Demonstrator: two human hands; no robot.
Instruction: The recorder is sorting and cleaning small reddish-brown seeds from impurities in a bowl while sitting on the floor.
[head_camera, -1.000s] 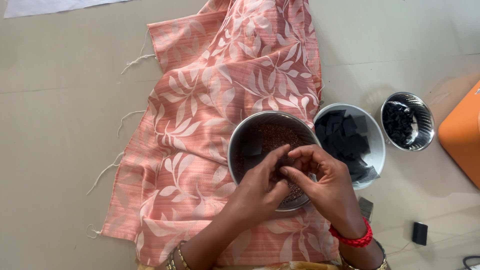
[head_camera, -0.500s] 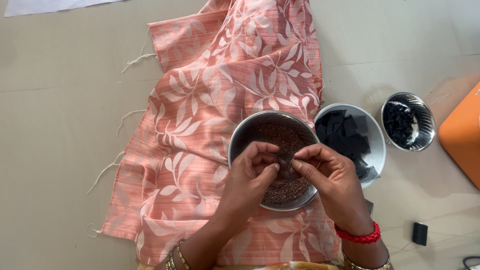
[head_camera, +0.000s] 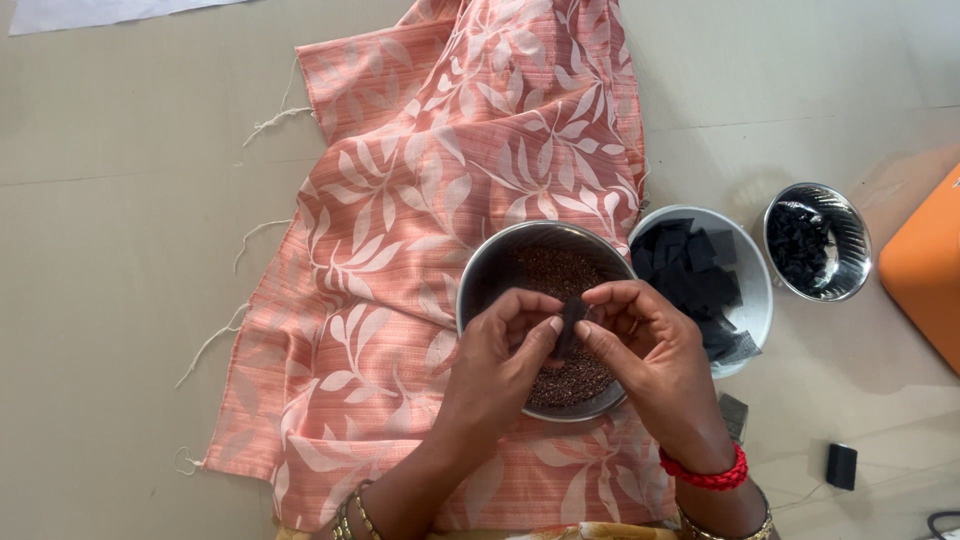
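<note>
A steel bowl (head_camera: 490, 270) of small brown seeds rests on a peach cloth with a white leaf pattern (head_camera: 460, 150). Over the bowl, my left hand (head_camera: 500, 365) and my right hand (head_camera: 645, 355) meet at the fingertips. Between them they pinch a small black fabric piece (head_camera: 572, 318), held just above the seeds. My right wrist wears a red thread band, and both wrists show bangles.
To the right of the seed bowl is a white bowl (head_camera: 755, 300) of black fabric squares, then a smaller steel bowl (head_camera: 845, 245) with dark bits. An orange object (head_camera: 925, 265) sits at the right edge. A small black item (head_camera: 841, 465) lies on the floor.
Both hands have lifted slightly over the bowl, and the black fabric piece now shows upright between the fingertips.
</note>
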